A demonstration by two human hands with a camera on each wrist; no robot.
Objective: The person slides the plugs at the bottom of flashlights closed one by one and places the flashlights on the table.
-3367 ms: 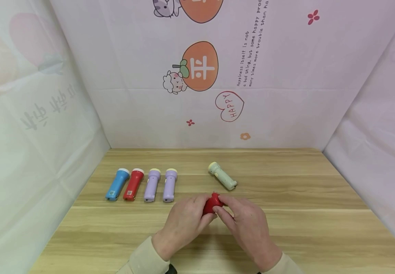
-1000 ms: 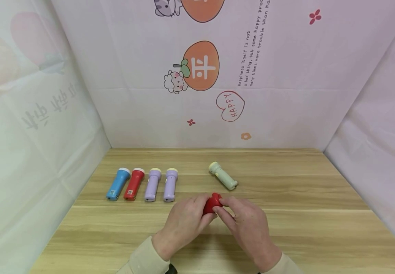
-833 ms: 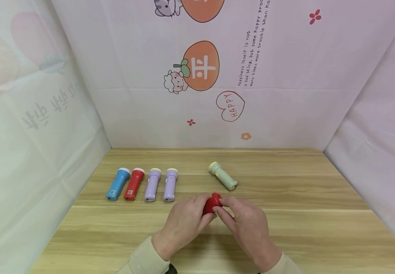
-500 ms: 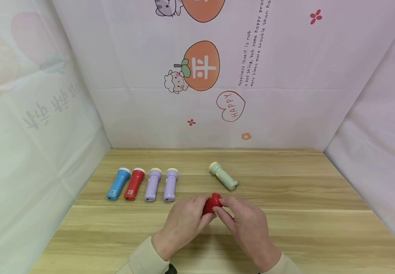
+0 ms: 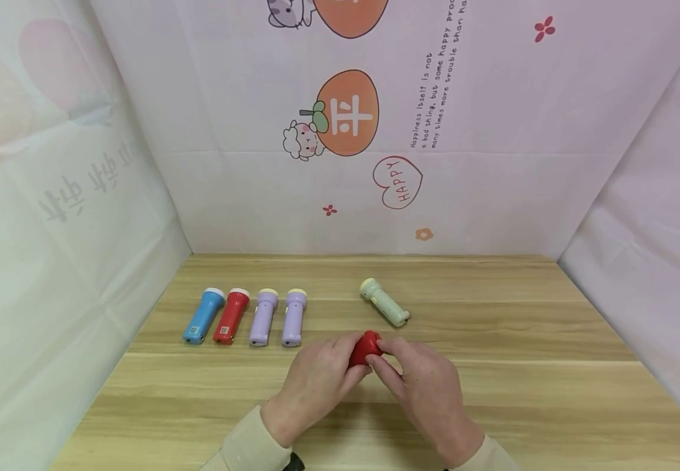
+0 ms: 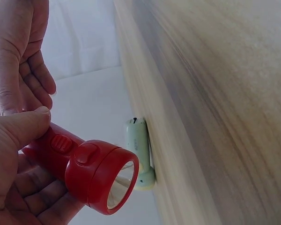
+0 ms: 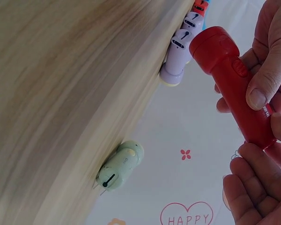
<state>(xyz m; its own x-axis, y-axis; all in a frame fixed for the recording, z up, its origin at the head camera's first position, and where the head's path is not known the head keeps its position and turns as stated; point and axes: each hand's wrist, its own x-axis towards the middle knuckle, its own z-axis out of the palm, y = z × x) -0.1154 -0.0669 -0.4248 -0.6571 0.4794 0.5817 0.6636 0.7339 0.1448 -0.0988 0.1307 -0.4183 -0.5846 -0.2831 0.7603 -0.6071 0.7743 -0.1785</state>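
Observation:
Held up over the table is a red flashlight (image 7: 236,91), lens and sliding switch visible in the left wrist view. My left hand (image 5: 317,381) grips its body, thumb lying along the side near the switch. At the tail end, my right hand (image 5: 425,389) pinches the flashlight between thumb and fingertips. In the head view the fingers cover most of it, leaving only a red end showing. Beyond the hands, a pale green flashlight (image 5: 385,304) lies slanted on the table; thin prongs stick out at its tail in the right wrist view.
To the left, a row on the wooden table (image 5: 198,405) holds a blue flashlight (image 5: 203,317), another red flashlight (image 5: 231,317) and two purple flashlights (image 5: 263,318), heads pointing away. White printed cloth (image 5: 245,196) walls in the back and both sides.
A small grey tip at the held flashlight's far end, seen 3.4 s ago, no longer shows. Both hands keep nearly the same place and grip. The other flashlights lie as before.

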